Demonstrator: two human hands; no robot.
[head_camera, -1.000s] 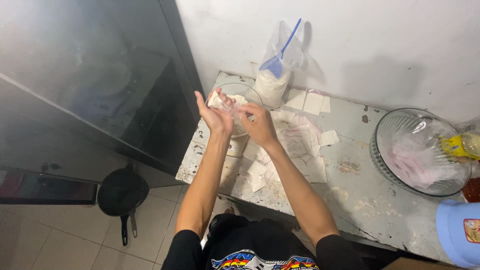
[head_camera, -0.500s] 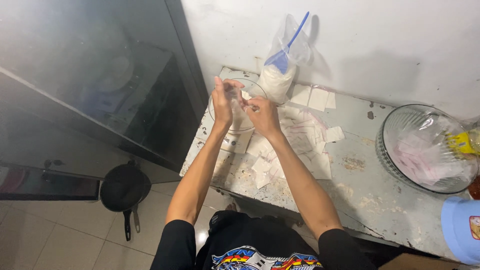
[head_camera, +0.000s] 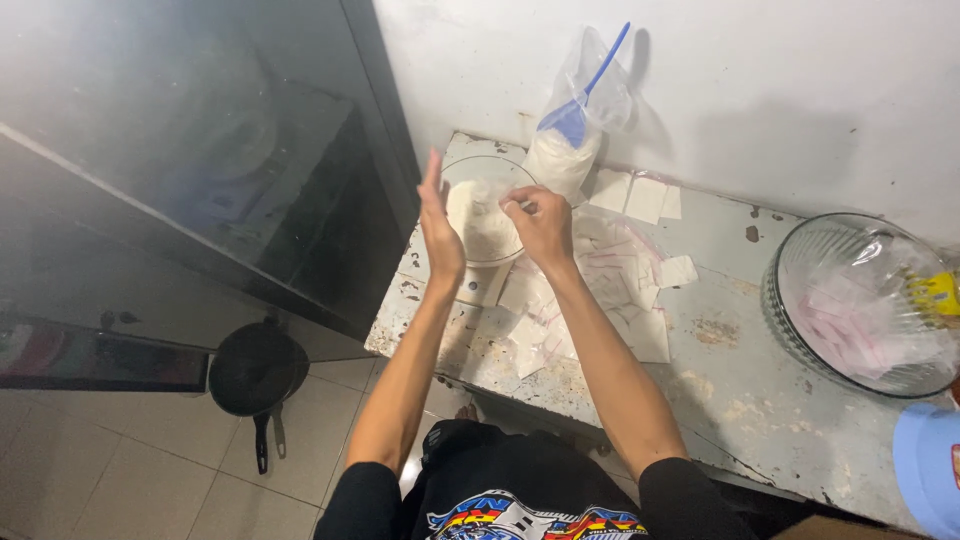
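Observation:
My left hand (head_camera: 440, 228) is held upright and flat with its fingers apart, at the left rim of a small glass bowl (head_camera: 462, 172) that holds white powder (head_camera: 482, 225). It holds nothing. Over the same bowl my right hand (head_camera: 542, 228) is curled, its fingertips pinching what looks like a small white packet (head_camera: 519, 207). Just behind the bowl, a clear plastic bag of white powder (head_camera: 560, 160) leans against the wall with a blue scoop (head_camera: 580, 105) stuck in it.
Several small white packets (head_camera: 640, 195) lie on the worn grey table (head_camera: 740, 370). A large glass bowl (head_camera: 800, 250) with more packets stands at the right, a light blue cap (head_camera: 930, 470) at the corner. A black pan (head_camera: 255, 370) lies on the tiled floor; a dark cabinet (head_camera: 200, 160) stands left.
Both hands have come down over the small bowl. My left hand has let go, turned edge-on and opened, while the right keeps its pinch.

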